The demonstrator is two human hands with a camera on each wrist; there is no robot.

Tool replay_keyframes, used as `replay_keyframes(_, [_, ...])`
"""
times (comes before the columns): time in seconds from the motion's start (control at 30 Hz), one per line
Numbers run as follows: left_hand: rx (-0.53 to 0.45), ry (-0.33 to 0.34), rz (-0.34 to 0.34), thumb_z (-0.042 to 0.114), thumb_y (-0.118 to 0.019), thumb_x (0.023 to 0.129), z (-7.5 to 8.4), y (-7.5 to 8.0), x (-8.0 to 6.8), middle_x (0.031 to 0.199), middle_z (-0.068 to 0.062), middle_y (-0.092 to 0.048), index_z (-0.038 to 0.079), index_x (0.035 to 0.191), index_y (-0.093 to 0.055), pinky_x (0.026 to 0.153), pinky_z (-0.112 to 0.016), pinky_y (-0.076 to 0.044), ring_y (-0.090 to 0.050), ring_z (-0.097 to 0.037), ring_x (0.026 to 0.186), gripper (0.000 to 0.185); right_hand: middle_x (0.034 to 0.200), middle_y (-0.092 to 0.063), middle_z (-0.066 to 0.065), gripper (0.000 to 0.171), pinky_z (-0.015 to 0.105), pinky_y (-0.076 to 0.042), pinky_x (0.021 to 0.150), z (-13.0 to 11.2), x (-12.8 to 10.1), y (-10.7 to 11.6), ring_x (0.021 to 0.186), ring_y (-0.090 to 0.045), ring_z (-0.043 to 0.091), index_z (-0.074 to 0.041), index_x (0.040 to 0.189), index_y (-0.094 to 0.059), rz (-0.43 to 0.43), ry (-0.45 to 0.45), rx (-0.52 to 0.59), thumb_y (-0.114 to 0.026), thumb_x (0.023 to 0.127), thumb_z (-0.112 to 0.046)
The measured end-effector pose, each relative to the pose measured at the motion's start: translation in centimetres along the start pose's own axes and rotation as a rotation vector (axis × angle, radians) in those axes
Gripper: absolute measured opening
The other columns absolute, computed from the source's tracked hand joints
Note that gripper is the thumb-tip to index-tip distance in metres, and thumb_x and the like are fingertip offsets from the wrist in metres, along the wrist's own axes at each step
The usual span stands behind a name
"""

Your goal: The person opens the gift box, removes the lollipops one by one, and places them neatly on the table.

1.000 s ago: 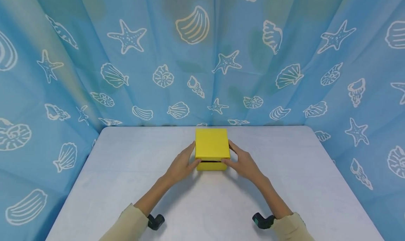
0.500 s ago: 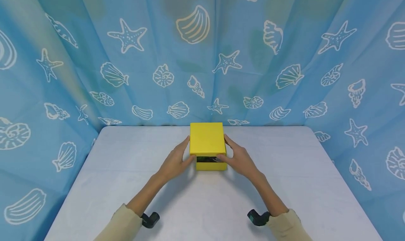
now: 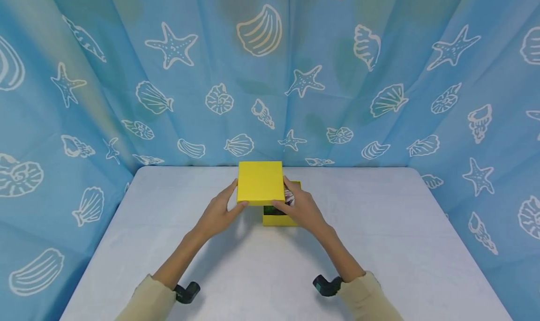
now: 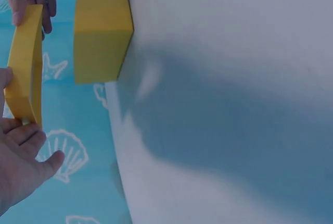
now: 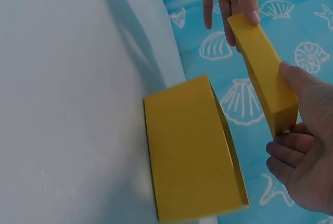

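Yellow, stiff card by the look of it: a shallow square lid (image 3: 260,182), off its base and held in the air above and to the left of it in the head view. Base is a yellow, open-topped square box (image 3: 280,221), upright on the white tabletop (image 3: 168,194) near its far edge. Both wrist views show a gap between lid and box.

Hands: the left hand (image 3: 217,213) and the right hand (image 3: 303,208) pinch the lid from opposite sides, thumbs on the front wall, other fingers along the sides; each is parted only by the lid's corner between thumb and fingers. Neither holds anything else.

Inside the box, something dark green (image 3: 274,211) and something pale and patterned (image 3: 289,198); too covered to identify.

Handling notes, by judgement. Equal, light pressure both sides; thin walls would likely bow under a hard squeeze. Both hands should travel at one pace, since a lagging side would tilt the lid. Main risk sits right: that hand overlaps the box opening in the head view, so fingertips want height enough to miss rim and contents.
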State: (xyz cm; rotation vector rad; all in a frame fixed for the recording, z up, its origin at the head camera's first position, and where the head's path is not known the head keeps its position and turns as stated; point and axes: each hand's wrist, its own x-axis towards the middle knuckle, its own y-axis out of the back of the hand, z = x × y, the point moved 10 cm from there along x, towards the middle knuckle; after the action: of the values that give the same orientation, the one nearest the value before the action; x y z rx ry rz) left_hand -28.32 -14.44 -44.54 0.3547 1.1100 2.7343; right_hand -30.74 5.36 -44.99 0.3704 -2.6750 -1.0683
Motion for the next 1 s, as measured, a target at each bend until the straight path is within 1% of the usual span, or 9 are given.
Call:
replay_keyframes(0.27, [0.02, 0.052, 0.001, 0.031, -0.065, 0.098, -1.9, 1.7, -1.0, 0.159, -0.014, -0.033, 0.002, 0.157, -0.026, 0.111, -0.051, -0.033, -0.034, -0.033, 0.144, 0.077, 0.15, -0.046, 0.015, 0.085, 0.042, -0.045, 0.103, -1.7, 1.0, -2.3, 0.13, -0.052, 0.028, 0.0, 0.154, -0.034, -0.009, 0.01, -0.036, -0.074, 0.09, -0.04])
replay_keyframes(0.37, [0.025, 0.058, -0.002, 0.03, -0.066, 0.098, -2.9, 2.2, -1.4, 0.156, -0.017, -0.037, 0.002, 0.157, -0.025, 0.11, -0.053, -0.034, -0.036, -0.034, 0.142, 0.077, 0.149, -0.048, 0.016, 0.086, 0.041, -0.048, 0.099, -2.3, 1.3, -3.3, 0.119, -0.057, 0.027, 0.0, 0.154, -0.035, -0.023, 0.009, -0.037, -0.074, 0.09, -0.041])
replay_keyframes(0.4, [0.026, 0.06, -0.002, 0.029, -0.066, 0.098, -3.2, 2.4, -1.6, 0.155, -0.018, -0.038, 0.002, 0.157, -0.025, 0.11, -0.054, -0.034, -0.036, -0.035, 0.142, 0.077, 0.148, -0.049, 0.016, 0.086, 0.04, -0.05, 0.094, -2.5, 1.3, -3.7, 0.112, -0.059, 0.027, -0.001, 0.154, -0.034, -0.031, 0.012, -0.029, -0.074, 0.09, -0.041])
replay_keyframes(0.47, [0.027, 0.067, -0.005, 0.028, -0.066, 0.098, -3.9, 2.7, -1.9, 0.154, -0.019, -0.039, 0.002, 0.158, -0.024, 0.11, -0.055, -0.034, -0.037, -0.036, 0.141, 0.077, 0.149, -0.048, 0.016, 0.085, 0.041, -0.05, 0.091, -3.1, 1.5, -4.4, 0.104, -0.059, 0.028, 0.001, 0.154, -0.033, -0.044, 0.029, -0.009, -0.074, 0.091, -0.039])
replay_keyframes(0.6, [0.034, 0.081, 0.003, 0.026, -0.067, 0.098, -5.3, 3.6, -2.6, 0.153, -0.021, -0.039, 0.001, 0.157, -0.025, 0.108, -0.057, -0.035, -0.036, -0.039, 0.141, 0.077, 0.153, -0.043, 0.014, 0.086, 0.04, -0.046, 0.101, -3.8, 2.2, -5.8, 0.124, -0.055, 0.027, 0.0, 0.155, -0.032, -0.07, 0.03, 0.009, -0.073, 0.091, -0.04])
replay_keyframes(0.63, [0.034, 0.085, 0.006, 0.026, -0.067, 0.098, -5.6, 3.8, -2.7, 0.154, -0.021, -0.039, 0.001, 0.157, -0.026, 0.107, -0.057, -0.036, -0.036, -0.039, 0.14, 0.076, 0.154, -0.041, 0.014, 0.085, 0.041, -0.043, 0.105, -3.9, 2.4, -6.3, 0.131, -0.05, 0.026, 0.0, 0.154, -0.032, -0.073, 0.03, 0.01, -0.073, 0.091, -0.04])
replay_keyframes(0.7, [0.031, 0.089, 0.015, 0.025, -0.067, 0.098, -6.3, 4.3, -3.1, 0.153, -0.022, -0.039, 0.0, 0.157, -0.026, 0.106, -0.059, -0.038, -0.037, -0.04, 0.14, 0.076, 0.155, -0.04, 0.012, 0.086, 0.04, -0.039, 0.109, -4.1, 2.8, -7.3, 0.139, -0.042, 0.025, -0.002, 0.156, -0.031, -0.087, 0.014, 0.009, -0.072, 0.092, -0.043])
replay_keyframes(0.83, [0.012, 0.099, 0.014, 0.025, -0.066, 0.098, -8.0, 5.0, -3.7, 0.153, -0.024, -0.039, -0.001, 0.156, -0.026, 0.103, -0.06, -0.04, -0.038, -0.041, 0.139, 0.075, 0.154, -0.041, 0.012, 0.086, 0.038, -0.039, 0.109, -4.5, 3.4, -9.3, 0.139, -0.041, 0.023, -0.002, 0.156, -0.031, -0.098, 0.016, 0.026, -0.071, 0.092, -0.044])
replay_keyframes(1.0, [-0.015, 0.137, -0.025, 0.031, -0.062, 0.101, -10.2, 5.4, -4.2, 0.153, -0.026, -0.036, -0.002, 0.157, -0.023, 0.103, -0.06, -0.039, -0.037, -0.044, 0.139, 0.076, 0.152, -0.045, 0.011, 0.085, 0.038, -0.042, 0.106, -5.4, 3.8, -11.0, 0.135, -0.046, 0.023, -0.004, 0.156, -0.031, -0.081, 0.024, 0.035, -0.071, 0.092, -0.043])
